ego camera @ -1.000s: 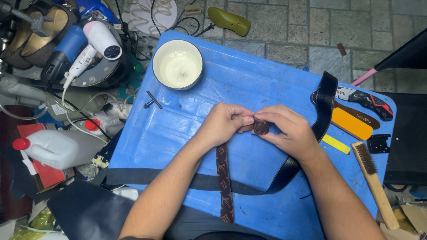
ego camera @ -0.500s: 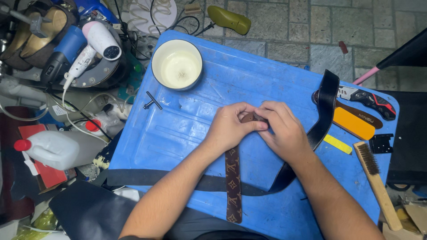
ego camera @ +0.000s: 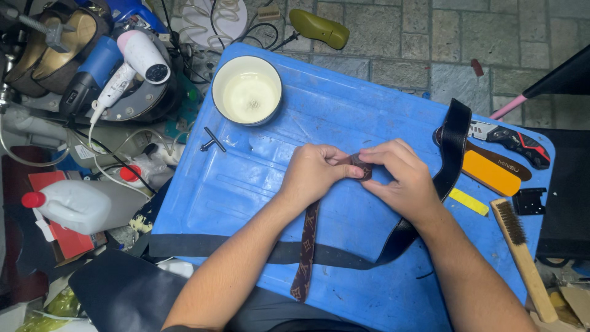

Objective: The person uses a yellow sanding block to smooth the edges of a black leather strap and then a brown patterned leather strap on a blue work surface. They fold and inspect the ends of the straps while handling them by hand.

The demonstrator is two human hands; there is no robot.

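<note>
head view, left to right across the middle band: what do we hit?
White jug with red cap → left hand → brown patterned strap → right hand → orange block → wire brush.

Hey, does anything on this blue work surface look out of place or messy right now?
Nothing looks spilled or broken. The one odd thing: the wire brush at the right lies with its handle sticking out past the edge of the blue board. Both the left hand and the right hand pinch the brown patterned strap.

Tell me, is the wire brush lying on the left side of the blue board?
No, the wire brush lies at the right edge of the blue board.
</note>
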